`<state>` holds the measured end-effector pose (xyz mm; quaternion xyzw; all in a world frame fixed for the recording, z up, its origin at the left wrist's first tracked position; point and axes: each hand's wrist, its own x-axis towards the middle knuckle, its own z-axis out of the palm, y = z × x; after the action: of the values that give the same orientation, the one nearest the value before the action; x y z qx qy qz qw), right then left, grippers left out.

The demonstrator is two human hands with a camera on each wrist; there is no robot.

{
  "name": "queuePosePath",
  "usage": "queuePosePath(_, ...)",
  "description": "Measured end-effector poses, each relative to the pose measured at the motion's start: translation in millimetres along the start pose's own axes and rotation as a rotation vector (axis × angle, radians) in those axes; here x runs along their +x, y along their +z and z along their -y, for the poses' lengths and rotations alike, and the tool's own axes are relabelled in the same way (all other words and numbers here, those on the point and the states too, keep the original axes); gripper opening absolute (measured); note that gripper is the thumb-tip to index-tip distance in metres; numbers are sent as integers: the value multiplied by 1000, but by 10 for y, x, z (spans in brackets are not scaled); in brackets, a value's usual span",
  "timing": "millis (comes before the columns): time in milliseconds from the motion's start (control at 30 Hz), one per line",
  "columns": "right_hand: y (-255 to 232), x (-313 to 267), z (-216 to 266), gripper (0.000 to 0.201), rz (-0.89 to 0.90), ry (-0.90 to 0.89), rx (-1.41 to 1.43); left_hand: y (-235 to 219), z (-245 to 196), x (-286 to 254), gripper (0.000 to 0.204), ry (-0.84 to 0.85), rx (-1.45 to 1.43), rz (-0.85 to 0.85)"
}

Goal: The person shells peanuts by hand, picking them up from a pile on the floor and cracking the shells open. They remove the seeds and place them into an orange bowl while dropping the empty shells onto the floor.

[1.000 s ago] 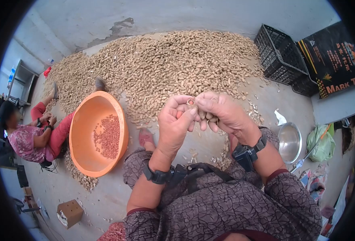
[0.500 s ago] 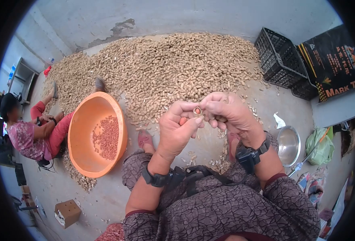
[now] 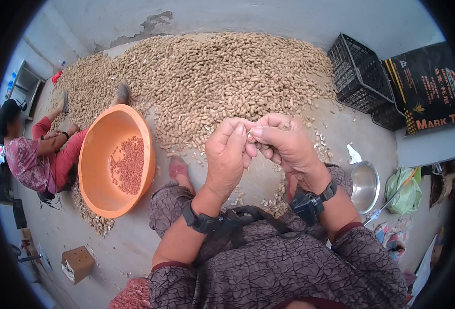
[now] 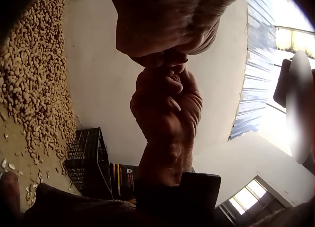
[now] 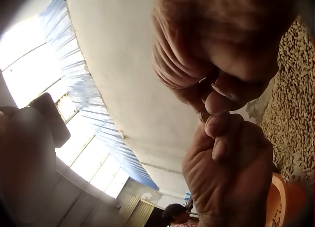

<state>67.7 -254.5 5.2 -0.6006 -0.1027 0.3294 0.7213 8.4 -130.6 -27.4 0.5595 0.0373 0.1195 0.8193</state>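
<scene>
In the head view my left hand [image 3: 227,154] and right hand [image 3: 292,149] meet fingertip to fingertip in front of my body. Between their thumbs and forefingers they pinch a peanut [image 3: 250,138], a bit of its red kernel showing at the tips. The right hand's other fingers curl in toward its palm. Both wrist views show the hands touching, dark against the bright wall, with the peanut mostly hidden. Beyond them spreads a large heap of unshelled peanuts [image 3: 238,77]. To the left, red peanut kernels [image 3: 129,165] lie in an orange basin [image 3: 92,177].
Behind the basin sits another person [image 3: 29,159]. Black crates [image 3: 359,77] and a printed sack [image 3: 431,87] stand at the right wall. A metal bowl [image 3: 364,190] and green bag [image 3: 403,188] are on the right. A cardboard box [image 3: 78,263] lies lower left.
The left thumb has moved up over the peanut, and the opened shell with its red kernel is now mostly covered. The head view has shifted slightly, moving the basin left and up.
</scene>
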Motion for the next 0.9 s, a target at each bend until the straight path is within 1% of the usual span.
queuePosePath(67,26,-2,-20,16,-35,-29,45,-3,20,28,17,-35,-90,3)
queuePosePath(100,25,3,-28,16,-32,-29,42,-1,17,37,17,-32,-91,0)
queuePosePath(167,10,15,-33,15,-34,-28,103,9,5,56,17,-131,-319,15)
queuePosePath(200,-4,13,-31,15,-34,-30,100,4,15,64,17,-128,-321,16)
queuePosePath(267,-41,4,-17,13,40,4,263,-24,48,89,20,-226,-350,-29)
queuePosePath(300,-56,-3,3,13,39,0,258,-36,47,101,20,-222,-354,-26)
queuePosePath(367,-84,-19,45,12,23,4,239,-72,37,110,23,-347,-32,-131)
queuePosePath(400,-101,-20,57,12,23,2,238,-74,-13,104,23,-346,-33,-129)
queuePosePath(467,-138,-22,77,11,40,7,275,-62,-145,81,27,-399,324,43)
queuePosePath(500,-152,-29,82,11,37,6,275,-83,-142,65,27,-400,323,45)
queuePosePath(567,-147,-87,60,10,37,-17,201,-122,-122,-32,29,-435,-6,86)
queuePosePath(600,-129,-104,64,10,38,-15,199,-127,-112,-49,29,-436,-8,83)
queuePosePath(667,-87,-122,90,11,-55,-18,-52,-126,-100,-55,31,-439,-120,119)
queuePosePath(700,-66,-111,76,11,-55,-15,-52,-120,-109,-52,31,-442,-122,117)
queuePosePath(767,-28,-97,32,12,-128,-192,-279,-90,-124,-57,31,-476,-175,137)
queuePosePath(800,-42,-91,9,12,-126,-190,-281,-83,-108,-57,31,-476,-178,134)
queuePosePath(867,-74,-70,-55,12,-144,-388,-496,-87,-73,-56,25,-460,-228,151)
queuePosePath(900,-76,-58,-74,12,-142,-384,-497,-88,-62,-55,25,-461,-230,148)
